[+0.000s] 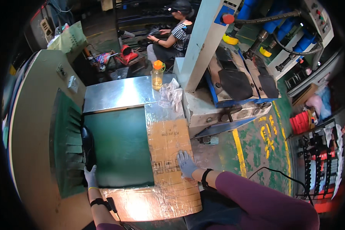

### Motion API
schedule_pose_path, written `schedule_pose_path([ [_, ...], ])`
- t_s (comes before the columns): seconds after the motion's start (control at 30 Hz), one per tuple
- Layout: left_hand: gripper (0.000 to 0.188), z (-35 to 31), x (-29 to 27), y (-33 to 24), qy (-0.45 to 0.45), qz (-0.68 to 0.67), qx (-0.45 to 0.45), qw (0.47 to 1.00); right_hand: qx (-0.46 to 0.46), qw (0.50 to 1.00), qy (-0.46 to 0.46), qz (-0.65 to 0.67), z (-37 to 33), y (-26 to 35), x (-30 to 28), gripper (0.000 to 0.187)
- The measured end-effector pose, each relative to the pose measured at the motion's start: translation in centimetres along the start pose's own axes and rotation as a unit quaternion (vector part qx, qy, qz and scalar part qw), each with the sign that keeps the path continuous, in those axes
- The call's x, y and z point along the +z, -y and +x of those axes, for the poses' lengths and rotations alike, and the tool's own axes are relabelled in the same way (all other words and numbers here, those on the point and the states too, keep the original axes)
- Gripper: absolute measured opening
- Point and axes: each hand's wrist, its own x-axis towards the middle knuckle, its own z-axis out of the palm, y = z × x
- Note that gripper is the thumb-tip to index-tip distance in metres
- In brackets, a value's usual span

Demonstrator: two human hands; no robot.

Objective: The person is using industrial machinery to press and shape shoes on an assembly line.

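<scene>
My left hand (90,176), in a grey glove, grips the near end of a long, glossy black shoe-shaped piece (88,143). That piece lies along the left edge of a dark green conveyor belt (120,147), against the green strip curtain (69,142) of a beige machine. The curtain partly hides its far side, so its exact kind is unclear. On the cardboard-covered ledge (168,138) right of the belt, my gloved right hand (186,164) rests flat with its fingers stretched out, holding nothing.
Beyond the belt, a metal shelf (122,90) bears a bottle with an orange cap (157,76) and crumpled pale gloves (170,95). A press machine (226,111) with black pads stands to the right. Another person (176,34) sits at the back. A cable (280,172) crosses at right.
</scene>
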Motion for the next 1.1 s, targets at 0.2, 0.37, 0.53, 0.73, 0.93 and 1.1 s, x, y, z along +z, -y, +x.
schedule_pose_path([
  [0.2,0.086,7.1,-0.1,2.0,0.103,-0.14,-0.046,0.984,0.024,0.999,0.04,0.018,0.7,0.9,-1.2,0.119],
  [0.37,0.084,9.0,0.6,0.5,0.175,-0.168,-0.031,0.97,0.06,0.996,0.001,0.071,1.3,0.8,0.7,0.12],
  [0.53,0.06,6.4,0.2,1.2,0.142,-0.237,-0.045,0.96,0.016,0.999,0.003,0.046,0.7,1.1,-1.1,0.115],
  [0.73,0.038,-10.0,10.5,-7.2,0.201,-0.617,-0.108,0.753,0.069,0.989,-0.125,0.047,2.6,-0.6,5.0,0.11],
  [0.93,0.054,-30.4,13.6,-15.0,0.142,-0.635,-0.085,0.755,-0.235,0.892,-0.004,0.385,-2.6,-11.9,4.8,0.091],
  [1.1,0.067,-38.8,18.9,-23.3,-0.326,-0.594,0.225,0.7,-0.383,0.737,0.268,0.489,-15.6,-28.6,2.5,0.065],
])
